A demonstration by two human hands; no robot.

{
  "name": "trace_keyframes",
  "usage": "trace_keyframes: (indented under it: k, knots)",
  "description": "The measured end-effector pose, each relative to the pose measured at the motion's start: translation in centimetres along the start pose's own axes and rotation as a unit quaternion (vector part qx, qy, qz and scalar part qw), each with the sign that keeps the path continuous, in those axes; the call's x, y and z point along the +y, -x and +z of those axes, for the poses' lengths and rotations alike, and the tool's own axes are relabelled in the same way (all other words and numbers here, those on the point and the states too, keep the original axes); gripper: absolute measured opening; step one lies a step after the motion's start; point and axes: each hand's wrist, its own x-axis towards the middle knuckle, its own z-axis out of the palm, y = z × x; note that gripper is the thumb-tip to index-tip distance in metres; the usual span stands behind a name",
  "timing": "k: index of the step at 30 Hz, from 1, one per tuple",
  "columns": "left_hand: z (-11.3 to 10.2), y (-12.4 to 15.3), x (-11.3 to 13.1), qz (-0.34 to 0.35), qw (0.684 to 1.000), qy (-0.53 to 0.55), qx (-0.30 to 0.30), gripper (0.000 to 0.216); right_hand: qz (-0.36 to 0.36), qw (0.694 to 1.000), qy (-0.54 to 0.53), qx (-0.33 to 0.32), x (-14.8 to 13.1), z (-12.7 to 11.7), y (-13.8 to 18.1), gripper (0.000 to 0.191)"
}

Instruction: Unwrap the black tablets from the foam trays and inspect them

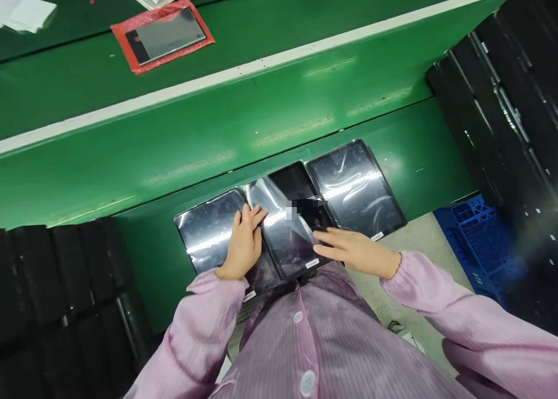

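Observation:
Three dark glossy tablet panels lie side by side on the green bench edge in front of me: a left one point(209, 227), a middle one point(288, 224) and a right one point(355, 186). My left hand point(244, 242) rests flat on the seam between the left and middle panels, fingers stretched out. My right hand point(353, 249) reaches in from the right with fingers extended, its tips touching the right edge of the middle panel. Both arms wear pink striped sleeves.
A green conveyor belt point(218, 114) with a white stripe runs behind. On it lies a red mat with a grey panel point(163, 35) and white paper point(26, 12). Black tray stacks stand at left point(61, 294) and right point(505, 102). A blue crate point(475, 236) sits on the floor.

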Motion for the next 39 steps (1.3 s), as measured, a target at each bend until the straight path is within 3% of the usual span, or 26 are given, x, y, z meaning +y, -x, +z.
trace_keyframes:
  k: [4,6,8,11,13,14,16,19,20,23,27,30,33,36,38,39]
  knots:
    - [-1.2,-1.7,-0.9,0.013,0.996,-0.049,-0.070,0.053,0.026,0.997,0.076,0.016,2.1,-0.6,-3.3,0.023]
    - [-1.7,-1.8,-0.9,0.003,0.995,-0.042,-0.093,0.053,0.064,0.996,0.038,0.041,3.7,-0.4,-5.2,0.017]
    - [-2.0,-1.8,-0.8,-0.014,0.994,-0.023,-0.101,0.057,0.150,0.984,-0.049,0.080,5.5,-0.1,-7.2,0.018]
    - [-2.0,-1.9,-0.8,-0.042,0.994,0.015,-0.103,0.062,0.307,0.916,-0.207,0.154,7.6,-0.3,-9.2,0.014]
    - [-2.1,-2.0,-0.9,-0.051,0.992,0.031,-0.108,0.061,0.347,0.875,-0.301,0.150,7.9,-0.9,-9.4,0.015]
    - [-2.2,-2.1,-1.0,-0.049,0.992,0.035,-0.113,0.057,0.335,0.872,-0.337,0.120,7.6,-1.3,-9.1,0.017]
    - [-2.5,-2.2,-1.1,-0.033,0.991,0.035,-0.124,0.046,0.256,0.897,-0.361,0.008,6.3,-2.1,-7.8,0.020]
    - [-2.9,-2.4,-0.3,-0.030,0.991,0.006,-0.129,0.040,0.084,0.947,-0.249,-0.187,3.1,-2.4,-4.5,0.029]
    - [-2.8,-2.6,0.3,-0.042,0.991,-0.017,-0.123,0.040,0.048,0.954,-0.195,-0.223,2.0,-2.2,-3.2,0.033]
    - [-1.6,-4.1,2.9,-0.089,0.986,-0.120,-0.072,0.035,0.020,0.965,-0.083,-0.247,-0.6,-1.1,0.0,0.049]
    - [1.1,-7.7,5.6,-0.158,0.958,-0.238,0.006,0.048,0.007,0.973,-0.081,-0.216,-0.9,-0.8,1.3,0.043]
    - [2.4,-9.7,6.1,-0.200,0.938,-0.281,0.025,0.059,0.066,0.982,-0.117,-0.130,2.7,-2.7,0.0,0.032]
    - [3.2,-9.6,6.9,-0.175,0.936,-0.302,0.035,0.060,0.244,0.968,-0.065,0.012,9.3,-5.3,-2.0,0.030]
    - [5.3,-7.5,9.5,0.000,0.964,-0.263,-0.033,0.051,0.318,0.945,-0.043,0.062,16.3,-7.0,-3.7,0.033]
    - [7.3,-5.8,11.5,0.117,0.966,-0.211,-0.095,0.045,0.322,0.944,-0.059,0.051,19.5,-7.5,-4.5,0.027]
    - [8.2,-5.1,12.3,0.135,0.966,-0.190,-0.108,0.043,0.316,0.945,-0.070,0.041,20.5,-7.5,-4.9,0.023]
